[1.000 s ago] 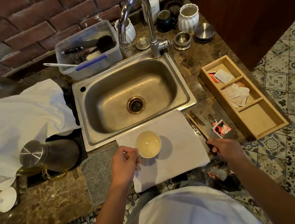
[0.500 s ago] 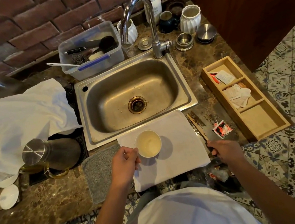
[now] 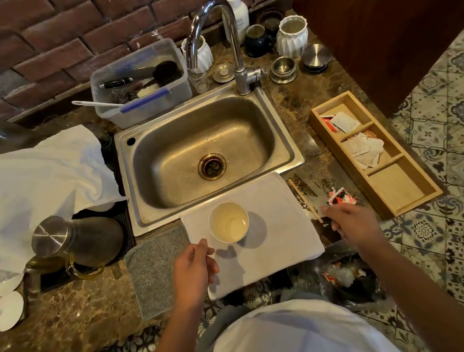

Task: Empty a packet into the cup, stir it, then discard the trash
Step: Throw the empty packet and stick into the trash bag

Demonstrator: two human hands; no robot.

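A small white cup (image 3: 228, 221) holding pale liquid stands on a white cloth (image 3: 275, 229) in front of the sink. My left hand (image 3: 195, 268) hovers just below and left of the cup, fingers loosely curled, holding nothing. A thin wooden stir stick (image 3: 303, 199) lies on the counter to the right of the cloth. Just past it lies a torn red and white packet (image 3: 340, 199). My right hand (image 3: 351, 225) is right below the packet, its fingertips by the stick's near end, with nothing visibly in it.
A steel sink (image 3: 210, 155) lies behind the cloth. A wooden tray (image 3: 401, 184) with packets sits at the right counter edge. A black-lined bin (image 3: 351, 275) with wrappers stands below the counter. At left are a grey mat (image 3: 155, 273), a jug (image 3: 69, 242) and a white towel (image 3: 22, 190).
My left hand has let go of the cup's rim and drawn back slightly. My right hand has moved up along the stick's near end toward the torn packet.
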